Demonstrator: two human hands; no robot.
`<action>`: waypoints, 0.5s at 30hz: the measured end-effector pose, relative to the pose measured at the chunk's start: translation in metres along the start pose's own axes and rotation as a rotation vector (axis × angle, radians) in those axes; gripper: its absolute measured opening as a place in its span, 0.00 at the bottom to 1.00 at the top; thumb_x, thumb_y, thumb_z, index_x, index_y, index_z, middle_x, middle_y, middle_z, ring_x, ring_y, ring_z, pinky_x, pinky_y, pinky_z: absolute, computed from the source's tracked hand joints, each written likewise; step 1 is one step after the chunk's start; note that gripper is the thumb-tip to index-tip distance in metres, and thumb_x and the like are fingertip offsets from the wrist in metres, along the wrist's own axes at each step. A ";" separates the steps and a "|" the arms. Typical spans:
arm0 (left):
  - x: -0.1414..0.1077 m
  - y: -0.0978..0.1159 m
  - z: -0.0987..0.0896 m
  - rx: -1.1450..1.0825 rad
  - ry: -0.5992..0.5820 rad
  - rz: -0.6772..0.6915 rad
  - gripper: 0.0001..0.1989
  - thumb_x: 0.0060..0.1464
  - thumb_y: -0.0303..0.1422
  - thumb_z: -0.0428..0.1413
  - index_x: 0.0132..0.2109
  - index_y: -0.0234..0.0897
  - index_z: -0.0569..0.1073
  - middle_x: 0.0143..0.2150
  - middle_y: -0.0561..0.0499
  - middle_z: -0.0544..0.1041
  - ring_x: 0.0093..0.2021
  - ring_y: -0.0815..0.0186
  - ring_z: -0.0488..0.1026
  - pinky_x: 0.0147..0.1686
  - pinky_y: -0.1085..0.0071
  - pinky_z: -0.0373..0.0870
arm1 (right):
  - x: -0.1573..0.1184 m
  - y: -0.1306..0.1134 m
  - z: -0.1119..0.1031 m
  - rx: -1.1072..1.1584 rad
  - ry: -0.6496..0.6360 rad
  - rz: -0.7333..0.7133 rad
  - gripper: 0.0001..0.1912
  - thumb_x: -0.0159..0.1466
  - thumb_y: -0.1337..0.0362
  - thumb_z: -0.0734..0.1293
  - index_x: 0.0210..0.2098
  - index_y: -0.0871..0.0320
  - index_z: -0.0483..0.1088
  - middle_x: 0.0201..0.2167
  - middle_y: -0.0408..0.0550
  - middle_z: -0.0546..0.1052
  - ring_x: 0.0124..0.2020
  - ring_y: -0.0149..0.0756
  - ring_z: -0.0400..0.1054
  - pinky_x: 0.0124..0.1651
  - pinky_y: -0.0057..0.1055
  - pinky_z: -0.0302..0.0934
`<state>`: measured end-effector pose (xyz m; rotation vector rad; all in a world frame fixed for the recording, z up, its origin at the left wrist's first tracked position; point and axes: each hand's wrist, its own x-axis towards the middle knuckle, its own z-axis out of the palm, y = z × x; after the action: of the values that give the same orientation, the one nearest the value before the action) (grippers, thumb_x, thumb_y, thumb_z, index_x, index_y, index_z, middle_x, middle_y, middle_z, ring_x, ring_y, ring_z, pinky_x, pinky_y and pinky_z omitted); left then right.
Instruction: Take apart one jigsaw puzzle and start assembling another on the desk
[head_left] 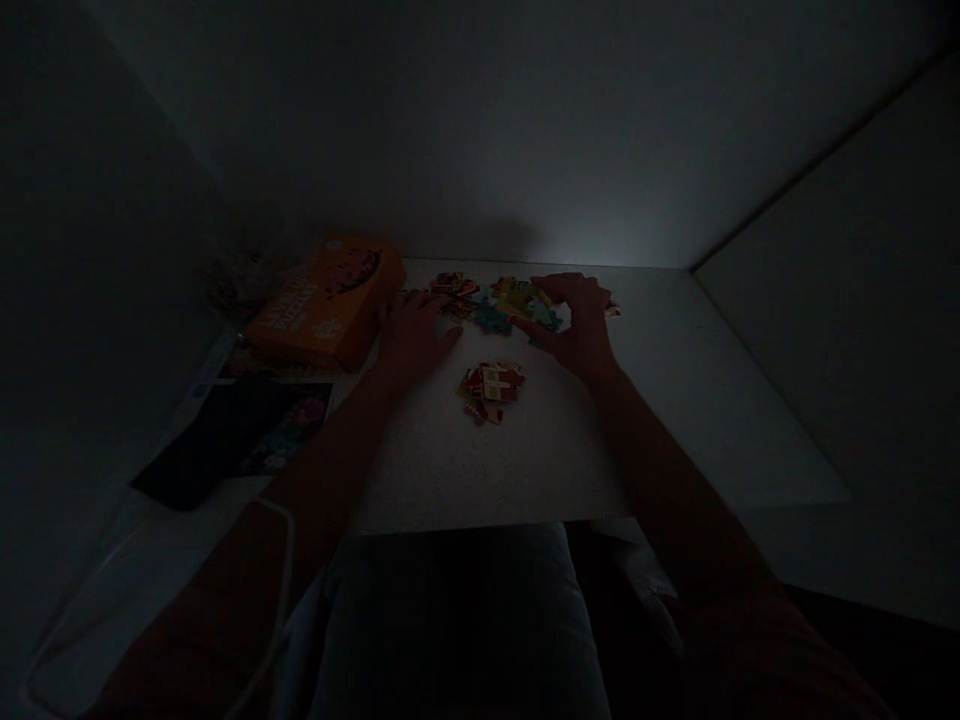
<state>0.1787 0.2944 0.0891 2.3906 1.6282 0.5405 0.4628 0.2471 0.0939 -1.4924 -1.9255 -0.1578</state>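
Orange box [324,300]: pale lettering, too dim to read. Left hand [411,342]: fingers spread beside it. Right hand [583,335]: fingers apart at puzzle pieces [525,302]; grip unclear.

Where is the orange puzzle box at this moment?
In the head view, the orange puzzle box lies on the left side of the white table, just left of the left hand.

Looked like a dim home corner, judging by the pale table [690,400] against a plain wall [480,140], an orange puzzle box [319,305] and puzzle pieces [496,383].
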 end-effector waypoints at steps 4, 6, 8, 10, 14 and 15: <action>-0.002 0.005 -0.005 0.028 -0.023 -0.013 0.29 0.73 0.48 0.57 0.75 0.50 0.76 0.78 0.41 0.73 0.78 0.37 0.62 0.77 0.34 0.55 | 0.000 0.011 -0.008 -0.018 0.074 0.047 0.26 0.74 0.39 0.73 0.63 0.48 0.78 0.61 0.58 0.81 0.57 0.63 0.74 0.66 0.65 0.61; -0.002 0.005 -0.006 0.033 -0.020 -0.010 0.28 0.73 0.48 0.56 0.74 0.50 0.76 0.77 0.41 0.73 0.78 0.37 0.62 0.77 0.34 0.55 | -0.001 0.025 -0.015 -0.046 0.160 0.139 0.24 0.76 0.40 0.72 0.60 0.49 0.78 0.61 0.59 0.81 0.54 0.59 0.74 0.66 0.64 0.59; -0.002 0.004 -0.005 0.038 -0.013 -0.014 0.28 0.73 0.48 0.56 0.74 0.50 0.76 0.76 0.41 0.73 0.77 0.38 0.62 0.76 0.35 0.56 | -0.004 0.043 -0.022 -0.097 0.241 0.258 0.23 0.77 0.40 0.71 0.57 0.51 0.79 0.59 0.62 0.81 0.51 0.56 0.73 0.66 0.63 0.58; -0.002 0.004 -0.005 0.043 -0.006 -0.018 0.28 0.73 0.48 0.56 0.74 0.50 0.76 0.76 0.41 0.74 0.77 0.39 0.63 0.76 0.37 0.56 | -0.007 0.062 -0.028 -0.234 0.224 0.418 0.23 0.77 0.42 0.70 0.57 0.54 0.78 0.57 0.67 0.81 0.50 0.54 0.70 0.64 0.62 0.59; -0.002 0.004 -0.005 0.050 0.010 -0.015 0.27 0.74 0.49 0.55 0.73 0.49 0.77 0.74 0.40 0.75 0.76 0.39 0.64 0.75 0.37 0.57 | -0.011 0.083 -0.026 -0.617 -0.078 0.601 0.23 0.82 0.50 0.58 0.58 0.57 0.78 0.56 0.66 0.77 0.50 0.50 0.66 0.53 0.61 0.64; -0.002 0.004 -0.005 0.053 0.012 -0.016 0.27 0.74 0.49 0.55 0.73 0.49 0.78 0.74 0.40 0.76 0.76 0.38 0.64 0.75 0.37 0.57 | -0.011 0.082 -0.024 -0.586 -0.092 0.599 0.21 0.81 0.50 0.61 0.56 0.56 0.79 0.56 0.65 0.77 0.51 0.51 0.67 0.54 0.61 0.64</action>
<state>0.1797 0.2910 0.0946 2.4138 1.6857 0.5164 0.5477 0.2544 0.0806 -2.4339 -1.4694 -0.4077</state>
